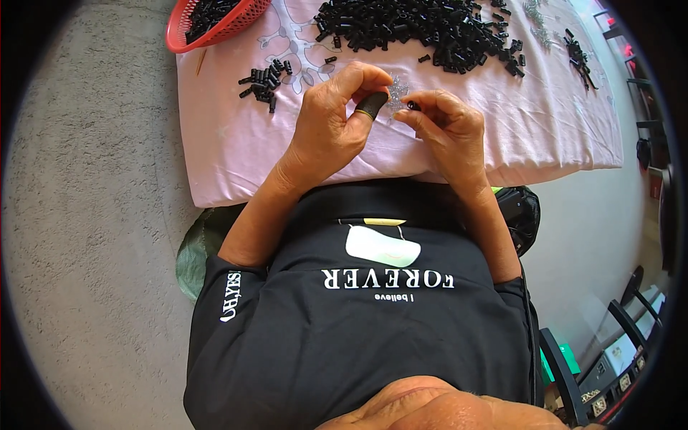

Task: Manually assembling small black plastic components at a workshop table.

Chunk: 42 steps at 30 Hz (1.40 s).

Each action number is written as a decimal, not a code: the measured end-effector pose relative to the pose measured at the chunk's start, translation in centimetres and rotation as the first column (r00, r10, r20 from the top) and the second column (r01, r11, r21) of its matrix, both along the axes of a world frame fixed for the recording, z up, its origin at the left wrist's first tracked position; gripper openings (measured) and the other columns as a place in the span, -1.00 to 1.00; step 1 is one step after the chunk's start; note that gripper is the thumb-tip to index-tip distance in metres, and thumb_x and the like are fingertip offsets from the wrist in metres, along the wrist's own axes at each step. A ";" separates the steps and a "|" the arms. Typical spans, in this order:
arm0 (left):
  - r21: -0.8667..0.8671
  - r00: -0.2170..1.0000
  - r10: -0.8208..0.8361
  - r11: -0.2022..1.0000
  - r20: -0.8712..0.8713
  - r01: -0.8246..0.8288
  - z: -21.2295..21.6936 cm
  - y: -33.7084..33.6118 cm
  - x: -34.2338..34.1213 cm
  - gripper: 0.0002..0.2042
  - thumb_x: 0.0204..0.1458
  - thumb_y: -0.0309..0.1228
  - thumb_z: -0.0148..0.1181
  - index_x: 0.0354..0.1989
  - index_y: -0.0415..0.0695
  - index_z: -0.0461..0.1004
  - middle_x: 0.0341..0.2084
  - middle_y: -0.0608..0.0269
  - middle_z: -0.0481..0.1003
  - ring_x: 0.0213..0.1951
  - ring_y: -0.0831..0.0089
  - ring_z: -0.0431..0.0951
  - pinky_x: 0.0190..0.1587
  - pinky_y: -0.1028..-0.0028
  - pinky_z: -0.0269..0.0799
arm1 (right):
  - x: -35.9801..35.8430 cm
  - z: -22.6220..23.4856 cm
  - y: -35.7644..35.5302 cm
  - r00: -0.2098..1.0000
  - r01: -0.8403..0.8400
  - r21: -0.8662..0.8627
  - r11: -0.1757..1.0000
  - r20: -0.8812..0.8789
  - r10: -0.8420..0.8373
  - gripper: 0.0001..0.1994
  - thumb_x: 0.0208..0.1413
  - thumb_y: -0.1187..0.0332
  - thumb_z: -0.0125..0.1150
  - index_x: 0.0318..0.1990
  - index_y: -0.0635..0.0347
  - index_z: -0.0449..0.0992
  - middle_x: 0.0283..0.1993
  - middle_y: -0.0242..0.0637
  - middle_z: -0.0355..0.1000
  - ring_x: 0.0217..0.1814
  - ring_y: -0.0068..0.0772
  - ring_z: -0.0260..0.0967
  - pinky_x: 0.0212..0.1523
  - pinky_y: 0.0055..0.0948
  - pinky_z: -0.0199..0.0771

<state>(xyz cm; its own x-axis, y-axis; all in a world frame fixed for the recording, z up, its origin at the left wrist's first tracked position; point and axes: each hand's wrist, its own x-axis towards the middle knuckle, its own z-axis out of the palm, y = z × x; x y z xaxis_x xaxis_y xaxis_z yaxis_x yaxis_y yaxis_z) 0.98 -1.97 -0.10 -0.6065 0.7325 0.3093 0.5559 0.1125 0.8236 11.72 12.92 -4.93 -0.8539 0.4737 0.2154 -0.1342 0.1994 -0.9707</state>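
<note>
Up at the far-left corner of the pink cloth (236, 154) a red basket (183, 32) holds black tubes, w/ a big loose pile (416, 29) beside it, while left hand (331, 123) & right hand (448, 129), fingers pinched closed, together hold a small silvery part (396, 94) & a black tube (413, 105) over the cloth's near edge.

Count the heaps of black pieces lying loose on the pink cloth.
3: a big heap at the top middle, a small heap left of the hands, and a thin cluster far right. The red basket holds more.
</note>
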 end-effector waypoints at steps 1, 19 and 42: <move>0.000 1.000 -0.005 1.000 -0.028 0.005 0.2 0.1 0.1 -0.74 -0.03 -0.76 0.12 -0.15 -0.24 0.48 -0.33 0.11 0.59 -0.24 0.34 0.66 -0.16 0.46 0.54 | 0.0 0.0 0.0 1.000 0.000 -0.001 1.000 0.001 0.000 -0.84 -0.04 0.48 0.45 -0.29 0.28 0.62 -0.49 -0.36 0.53 -0.50 -0.68 0.43 -0.47 -0.60 0.43; -0.017 0.987 -0.057 0.998 -0.148 0.055 -0.1 1.9 0.2 -0.78 -0.03 -0.70 0.18 -0.19 -0.22 0.45 -0.39 0.02 0.59 -0.30 0.15 0.66 -0.25 0.37 0.56 | 0.5 0.7 0.7 0.990 -0.118 0.099 0.988 -0.071 0.125 -0.77 0.13 0.60 0.18 -0.07 0.24 0.59 -0.36 -0.21 0.46 -0.43 -0.44 0.46 -0.38 -0.52 0.43; -0.364 0.885 0.096 0.887 -0.455 -0.283 -1.6 -0.7 -7.8 -0.70 -0.14 -0.71 -0.01 -0.21 -0.25 0.54 -0.28 0.07 0.57 -0.22 0.20 0.61 -0.07 0.36 0.51 | 0.4 -0.1 0.6 0.994 -0.034 -0.340 0.940 -0.107 -0.003 -0.86 0.25 0.60 0.09 -0.08 0.35 0.50 -0.29 -0.36 0.50 -0.31 -0.68 0.42 -0.27 -0.67 0.45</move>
<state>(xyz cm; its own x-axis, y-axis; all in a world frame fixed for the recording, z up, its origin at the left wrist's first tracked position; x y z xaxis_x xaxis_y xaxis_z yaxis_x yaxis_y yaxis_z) -6.82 -2.63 -1.66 -0.6305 0.7312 0.2604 0.7638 0.5250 0.3754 12.13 13.56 -5.04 -0.8431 0.5215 0.1315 -0.2389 -0.1440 -0.9603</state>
